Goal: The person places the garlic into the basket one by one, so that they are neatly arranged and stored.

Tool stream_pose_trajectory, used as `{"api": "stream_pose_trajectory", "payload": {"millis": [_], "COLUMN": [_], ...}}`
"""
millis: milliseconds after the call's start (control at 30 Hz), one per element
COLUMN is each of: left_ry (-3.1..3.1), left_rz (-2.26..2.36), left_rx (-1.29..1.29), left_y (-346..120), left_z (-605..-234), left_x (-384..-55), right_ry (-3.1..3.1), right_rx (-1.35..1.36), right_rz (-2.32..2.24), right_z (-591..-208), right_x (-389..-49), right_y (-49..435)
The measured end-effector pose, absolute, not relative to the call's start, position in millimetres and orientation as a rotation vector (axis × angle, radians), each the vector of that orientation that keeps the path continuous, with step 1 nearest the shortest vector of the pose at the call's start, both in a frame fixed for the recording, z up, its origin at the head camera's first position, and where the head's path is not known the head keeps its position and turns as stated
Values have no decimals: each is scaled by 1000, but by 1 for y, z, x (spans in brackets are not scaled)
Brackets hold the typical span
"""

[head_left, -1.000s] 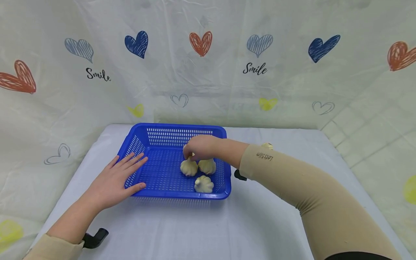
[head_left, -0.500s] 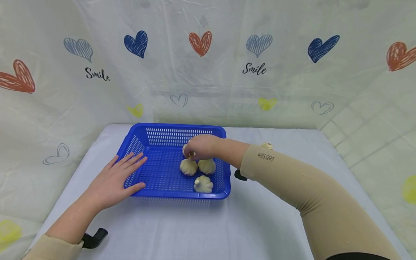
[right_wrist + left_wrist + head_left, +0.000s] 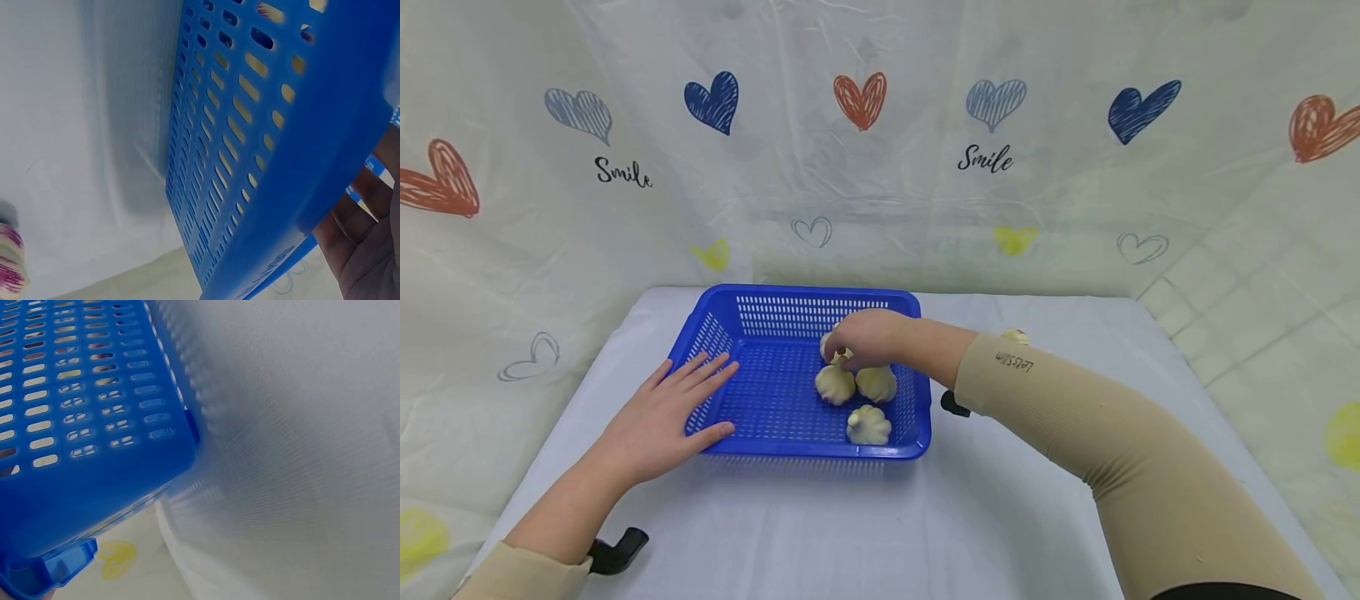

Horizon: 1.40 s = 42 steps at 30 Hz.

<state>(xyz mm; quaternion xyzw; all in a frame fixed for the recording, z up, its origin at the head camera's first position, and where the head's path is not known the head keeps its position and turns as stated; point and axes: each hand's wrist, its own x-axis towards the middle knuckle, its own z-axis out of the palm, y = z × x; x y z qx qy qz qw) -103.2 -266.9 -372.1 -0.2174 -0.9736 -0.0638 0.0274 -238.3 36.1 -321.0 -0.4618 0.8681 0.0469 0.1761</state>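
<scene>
A blue plastic basket (image 3: 775,452) with slotted walls stands on the table. My left hand (image 3: 658,421) lies on its left rim with the fingers spread and straight. Inside the basket's right half, my right hand (image 3: 867,336) has its fingers curled down, gripping a garlic bulb (image 3: 826,344) that they largely cover. Just in front of the fingertips sits another garlic bulb (image 3: 835,387), its stem reaching up to them. Beside it is a third garlic bulb (image 3: 877,384), and a whitish garlic bulb (image 3: 869,426) lies by the front wall.
On the white-covered table (image 3: 820,533), another garlic bulb (image 3: 1016,336) shows behind the right sleeve. Purple streaks mark the garlic bulb (image 3: 9,265) at the left edge of the right wrist view. A sheet (image 3: 925,200) printed with hearts hangs behind the table.
</scene>
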Motion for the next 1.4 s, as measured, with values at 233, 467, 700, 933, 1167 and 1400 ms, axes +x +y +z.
{"api": "stream_pose_trajectory", "payload": {"millis": [233,467,700,933,1167,1400], "left_ry": [-3013,-3022,-3028,-3030,-3026,-3012], "left_rz": [-196,-201,-203,-202,-200,-197], "left_rx": [-663,-660,-659,-658,-661,-671], "left_y": [-267,-266,-266,-265,-266,-266], "left_z": [-373,-373,-373,-372,-372,-371], "left_x": [-103,-103,-102,-102,-102,-102], "right_ry": [2465,2491,2538,2598,2643,2664], "right_rx": [-1281,-1287,-1275,-1251,-1148,-996], "right_rz": [95,25,-151,-330,-499,-573], "right_z": [-317,-310,-306,-302,-305,-307], "right_x": [-239,-240,-245,-245,-243,-235], "right_y": [40,48,68,94,125,158]}}
